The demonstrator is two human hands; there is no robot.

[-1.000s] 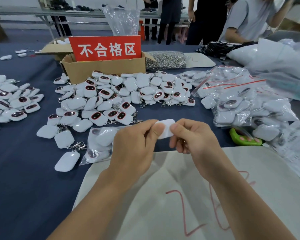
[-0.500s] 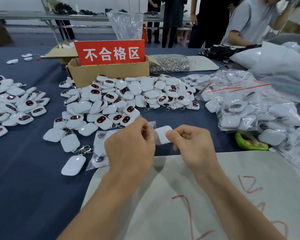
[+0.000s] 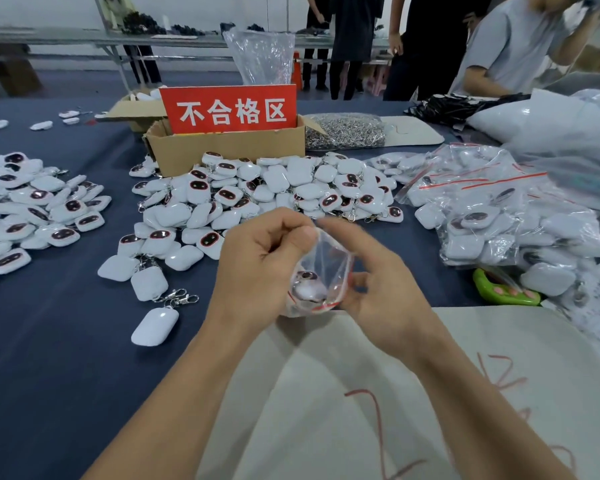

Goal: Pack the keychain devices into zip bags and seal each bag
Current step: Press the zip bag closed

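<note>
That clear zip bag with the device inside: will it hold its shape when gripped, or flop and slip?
Likely floppy: the zip bag wrinkles and sags between the left hand and right hand. Probably lopsided, since the keychain device bulges one end. Its glossy film may be slippery.

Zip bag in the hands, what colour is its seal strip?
Red seal strip on the clear zip bag; head view.

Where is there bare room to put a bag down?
Bare blue cloth lies between the left pile and the left hand; the cream sheet under the arms is free too. Crowded: centre pile, bagged heap at right.
</note>
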